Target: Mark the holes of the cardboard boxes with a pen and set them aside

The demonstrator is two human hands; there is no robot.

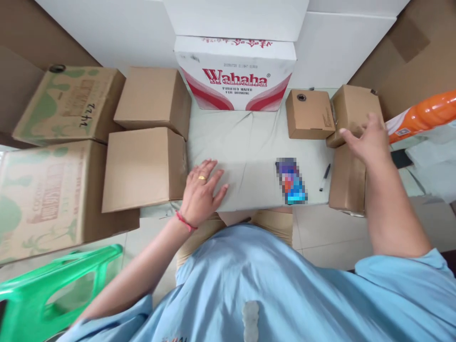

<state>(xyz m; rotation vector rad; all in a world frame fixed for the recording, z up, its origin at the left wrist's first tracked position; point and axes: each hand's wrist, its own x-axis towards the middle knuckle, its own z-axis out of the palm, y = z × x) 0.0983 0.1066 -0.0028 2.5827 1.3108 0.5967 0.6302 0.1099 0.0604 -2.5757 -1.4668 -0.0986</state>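
Observation:
My left hand (204, 187) lies on the pale green cloth of the table (245, 142), fingers spread, wearing a ring and a red wrist band. A plain cardboard box (138, 166) stands just left of it. On the other side, my right hand (370, 140) is over the upper cardboard box (352, 102) at the right, thumb and fingers apart; whether it touches the box I cannot tell. Below that hand stands another cardboard box (345, 180). A smaller box with a round black mark (309, 116) sits just left of the upper box.
A white and red Wahaha water carton (237, 76) stands at the back. A phone with a blurred screen (291, 181) and a pen (325, 177) lie at front right. Printed cartons (42, 199) fill the left. An orange bottle (423, 114) juts in from the right; a green stool (60, 285) is lower left.

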